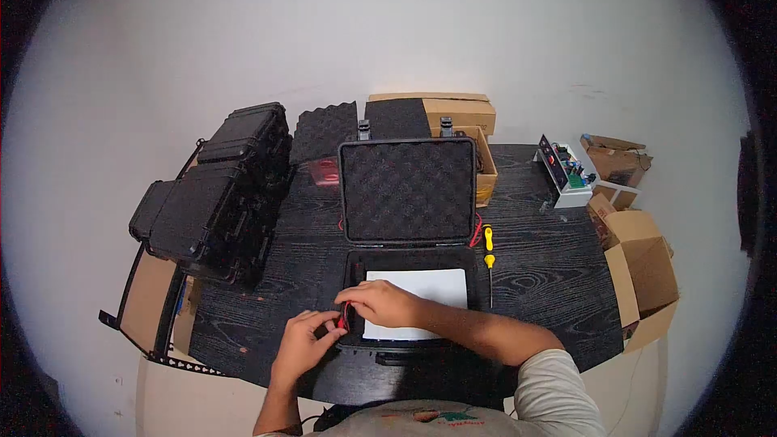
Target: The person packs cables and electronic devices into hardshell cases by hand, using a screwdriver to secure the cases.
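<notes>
Working low at the case's near-left side, the left hand (301,345) has thumb and fingertips at the lower part of a red-and-black cable (343,324); whether they pinch it or merely touch it, I cannot tell. The right hand (387,304) grasps the upper part between thumb and fingers, its wrist over a white sheet (429,322). The cable sits at the left inner edge of the open case (409,347), beside the sheet.

Judged on handling: guide with the left fingertips, tuck with the right, and press gently so that no loop rides over the rim or under the sheet. Raising the right wrist would avoid dragging the sheet. Sharp bends should be avoided.

Beyond, the foam-lined lid (407,191) stands raised, with a yellow-handled screwdriver (489,260) to the right, outside the case. Farther back is a cardboard box (486,189).
</notes>
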A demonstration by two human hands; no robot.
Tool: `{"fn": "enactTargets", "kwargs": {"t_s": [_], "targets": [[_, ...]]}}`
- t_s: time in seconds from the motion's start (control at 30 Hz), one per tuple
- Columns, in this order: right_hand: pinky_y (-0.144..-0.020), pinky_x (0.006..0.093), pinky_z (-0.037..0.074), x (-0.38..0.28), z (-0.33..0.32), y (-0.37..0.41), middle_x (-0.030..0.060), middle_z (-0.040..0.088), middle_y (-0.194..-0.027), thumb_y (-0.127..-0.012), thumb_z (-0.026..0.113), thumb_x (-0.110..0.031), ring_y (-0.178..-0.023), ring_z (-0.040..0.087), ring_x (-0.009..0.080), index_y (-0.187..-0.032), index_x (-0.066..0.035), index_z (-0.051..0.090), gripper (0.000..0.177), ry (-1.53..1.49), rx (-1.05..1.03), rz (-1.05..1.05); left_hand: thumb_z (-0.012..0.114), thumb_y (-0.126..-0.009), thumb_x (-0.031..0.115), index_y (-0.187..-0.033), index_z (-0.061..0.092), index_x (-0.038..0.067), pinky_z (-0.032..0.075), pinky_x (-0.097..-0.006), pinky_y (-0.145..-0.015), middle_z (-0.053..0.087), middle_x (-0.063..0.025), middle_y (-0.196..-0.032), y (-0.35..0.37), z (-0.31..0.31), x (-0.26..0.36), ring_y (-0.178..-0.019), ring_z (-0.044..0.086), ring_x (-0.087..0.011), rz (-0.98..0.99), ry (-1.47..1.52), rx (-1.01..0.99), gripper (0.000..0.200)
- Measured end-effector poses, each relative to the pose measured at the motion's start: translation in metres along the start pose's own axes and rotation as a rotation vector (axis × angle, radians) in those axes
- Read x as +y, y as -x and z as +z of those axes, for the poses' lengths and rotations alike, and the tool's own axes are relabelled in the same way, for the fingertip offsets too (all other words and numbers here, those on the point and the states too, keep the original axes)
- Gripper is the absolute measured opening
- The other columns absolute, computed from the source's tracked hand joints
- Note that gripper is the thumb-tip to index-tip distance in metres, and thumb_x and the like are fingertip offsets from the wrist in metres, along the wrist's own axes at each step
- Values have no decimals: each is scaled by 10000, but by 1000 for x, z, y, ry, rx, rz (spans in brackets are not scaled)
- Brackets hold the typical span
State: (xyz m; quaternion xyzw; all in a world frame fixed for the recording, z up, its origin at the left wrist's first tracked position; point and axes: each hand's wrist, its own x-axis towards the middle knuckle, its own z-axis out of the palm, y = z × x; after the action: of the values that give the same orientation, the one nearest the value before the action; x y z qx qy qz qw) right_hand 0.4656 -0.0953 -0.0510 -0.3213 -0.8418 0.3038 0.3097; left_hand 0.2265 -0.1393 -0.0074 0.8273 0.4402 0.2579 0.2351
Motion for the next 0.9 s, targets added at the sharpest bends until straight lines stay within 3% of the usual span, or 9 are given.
{"fn": "enactTargets", "kwargs": {"t_s": [0.1, 0.3, 0.4, 0.5, 0.6, 0.8, 0.9], "targets": [[-918, 494, 557, 2, 2, 0, 195, 714, -1058, -958, 603, -57, -1036, 687, 412, -1312, -82, 656, 358, -17, 29, -40, 888, -791, 82, -1015, 760, 12, 548, -324, -728, 738, -75, -826, 0, 13, 1, -701, 681, -175, -109, 123, 59, 267], [-997, 493, 518, -3, -1, 0, 208, 681, -1129, -915, 545, 9, -1142, 645, 414, -1260, -37, 654, 365, -74, 5, -57, 874, -815, 106, -1068, 769, 14, 514, -321, -646, 720, -89, -829, -2, 21, -5, -694, 652, -176, -25, 192, 64, 288], [-990, 494, 504, -5, -5, 0, 199, 660, -1122, -862, 534, 37, -1136, 629, 409, -1146, -19, 656, 314, -81, -21, -72, 873, -810, 109, -1070, 770, 12, 520, -341, -683, 726, -101, -829, -3, 21, 0, -721, 659, -207, -14, 205, 74, 296], [-934, 455, 517, 4, -1, 0, 175, 660, -1016, -833, 568, 61, -1038, 649, 360, -1100, -16, 652, 291, -51, -27, -158, 886, -793, 151, -1039, 776, 42, 540, -378, -798, 765, -101, -900, -6, 14, 0, -808, 683, -240, 75, 78, 33, 291], [-882, 447, 518, 5, -3, 0, 151, 670, -980, -812, 580, 50, -987, 644, 347, -1025, -24, 660, 239, -26, -35, -162, 889, -785, 171, -1075, 781, 36, 502, -390, -777, 736, -115, -844, -5, 14, -5, -767, 648, -273, 66, 62, 2, 337], [-820, 438, 513, 5, -9, 1, 127, 675, -922, -791, 604, 25, -931, 633, 332, -959, -36, 674, 192, 26, -20, -113, 885, -796, 206, -1031, 810, 85, 450, -382, -868, 736, -84, -838, -6, 18, -1, -781, 643, -224, 44, 8, 34, 275], [-833, 438, 517, 4, -8, 1, 134, 673, -939, -799, 596, 30, -937, 632, 328, -990, -36, 690, 224, 18, -39, -110, 886, -797, 209, -992, 816, 92, 449, -384, -867, 737, -58, -847, -6, 18, -9, -810, 647, -214, 184, -67, 56, 238]]}}
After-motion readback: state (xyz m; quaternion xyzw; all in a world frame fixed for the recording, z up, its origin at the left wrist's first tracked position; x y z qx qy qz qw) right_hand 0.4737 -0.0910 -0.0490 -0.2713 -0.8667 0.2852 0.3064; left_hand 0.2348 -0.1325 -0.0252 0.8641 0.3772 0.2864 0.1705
